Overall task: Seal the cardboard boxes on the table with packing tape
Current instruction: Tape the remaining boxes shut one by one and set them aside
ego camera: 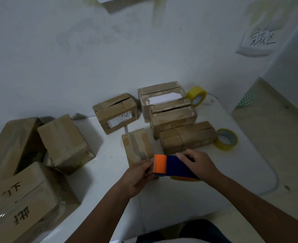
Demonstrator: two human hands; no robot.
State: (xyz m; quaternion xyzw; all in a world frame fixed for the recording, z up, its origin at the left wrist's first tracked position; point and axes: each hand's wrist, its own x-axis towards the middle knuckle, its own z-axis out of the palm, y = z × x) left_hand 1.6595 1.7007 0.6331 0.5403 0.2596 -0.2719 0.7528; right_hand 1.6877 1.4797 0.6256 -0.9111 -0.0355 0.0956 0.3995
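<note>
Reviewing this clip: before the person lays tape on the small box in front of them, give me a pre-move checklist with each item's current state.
1. Tape dispenser held: ok, right hand grips the blue body, left hand pinches the orange end.
2. Tape loaded: ok, a yellow roll shows under the dispenser.
3. Tape end pulled free: cannot tell.
4. Small box within reach: ok, directly beyond the hands.
5. Small box flaps closed: ok, they lie flat.
6. Spare tape rolls out of the way: ok, right of the boxes.
</note>
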